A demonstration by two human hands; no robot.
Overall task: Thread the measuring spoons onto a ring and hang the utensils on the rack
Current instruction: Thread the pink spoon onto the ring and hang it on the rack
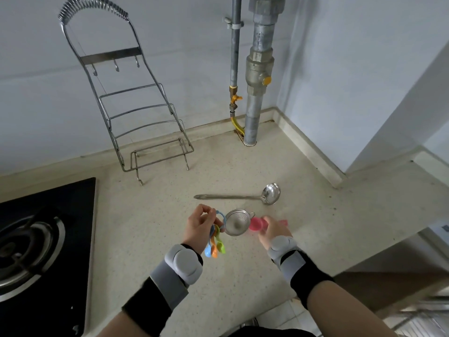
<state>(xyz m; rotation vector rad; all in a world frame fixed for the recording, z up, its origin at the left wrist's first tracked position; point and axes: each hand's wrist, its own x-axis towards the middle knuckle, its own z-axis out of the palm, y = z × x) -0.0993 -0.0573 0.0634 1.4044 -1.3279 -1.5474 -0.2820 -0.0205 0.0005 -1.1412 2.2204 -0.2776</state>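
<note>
The ring [220, 215], pale blue, is pinched between the fingers of the left hand [199, 224] above the counter [145, 227], with three measuring spoons already hanging from it: a blue spoon [208, 250], an orange spoon [214, 251] and a green spoon [220, 246], bowls down, bunched together beside the left wrist. The right hand [273, 228] is closed around the handle of a pink spoon [255, 224], bowl pointing toward the ring; this appears to be the piece still to be threaded. A small steel strainer [237, 224] sits between the two hands; whether it lies on the counter or is held cannot be determined. A steel ladle [243, 197] lies flat on the counter just behind the hands. The wire rack [136, 105] stands against the wall, well apart, its three hooks [116, 66] bare. Assessment: threading is nearly complete, hanging not started. To do this step well, the left hand should hold the ring steady with its opening turned toward the right hand and let the hung spoons drop clear of it; the right hand should reverse the pink spoon so its handle end, not the bowl, meets the opening. The hole in that handle is hidden by the fingers. Risk noted: the strainer crowds the working gap and could be knocked.
</note>
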